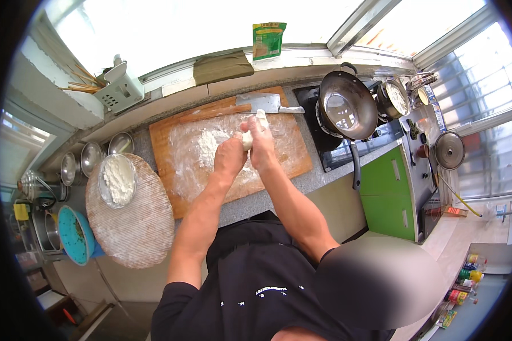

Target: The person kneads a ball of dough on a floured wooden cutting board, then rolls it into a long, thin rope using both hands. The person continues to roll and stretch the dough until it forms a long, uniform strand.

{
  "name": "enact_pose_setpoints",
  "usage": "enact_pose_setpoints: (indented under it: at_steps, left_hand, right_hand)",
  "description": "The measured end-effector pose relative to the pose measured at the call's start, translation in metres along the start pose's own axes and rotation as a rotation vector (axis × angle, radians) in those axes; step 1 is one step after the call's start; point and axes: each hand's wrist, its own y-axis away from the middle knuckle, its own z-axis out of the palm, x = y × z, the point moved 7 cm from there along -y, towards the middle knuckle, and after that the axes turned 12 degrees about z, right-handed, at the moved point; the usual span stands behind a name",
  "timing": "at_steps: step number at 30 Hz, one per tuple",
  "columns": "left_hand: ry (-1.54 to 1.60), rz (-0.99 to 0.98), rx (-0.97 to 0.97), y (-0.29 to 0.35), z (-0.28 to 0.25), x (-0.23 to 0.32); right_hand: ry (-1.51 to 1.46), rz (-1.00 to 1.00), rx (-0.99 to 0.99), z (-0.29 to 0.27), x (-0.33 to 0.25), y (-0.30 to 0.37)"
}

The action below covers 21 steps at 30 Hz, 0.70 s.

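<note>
Both hands are together above a floured wooden board (164,149). A pale lump of dough (247,141) shows between them. My left hand (231,154) is closed around its left side, and my right hand (261,143) grips it from the right. White also shows at the far tip of my right hand; whether it is dough or floury fingers I cannot tell. A heap of flour (208,145) lies on the board just left of my hands. Beyond them, a wooden rolling pin (216,112) lies along the board's far edge beside a cleaver (265,103).
Right of the board, a dark wok (347,107) sits on the stove, its handle toward me, with a pot (393,99) beyond. On the left, a round ribbed tray (136,227) carries a bowl of flour (118,181). A blue basin (75,234) stands farther left.
</note>
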Motion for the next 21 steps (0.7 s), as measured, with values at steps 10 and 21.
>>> enact_pose_setpoints:
  at_steps: [10,21]
  left_hand:
    - [0.055,0.044,0.037,0.014,-0.006,0.02]
    - [0.138,0.051,-0.175,0.002,0.007,0.005]
  right_hand:
    - [-0.308,0.072,0.191,-0.011,0.004,-0.006]
    - [-0.292,0.096,-0.024,-0.01,-0.027,0.003]
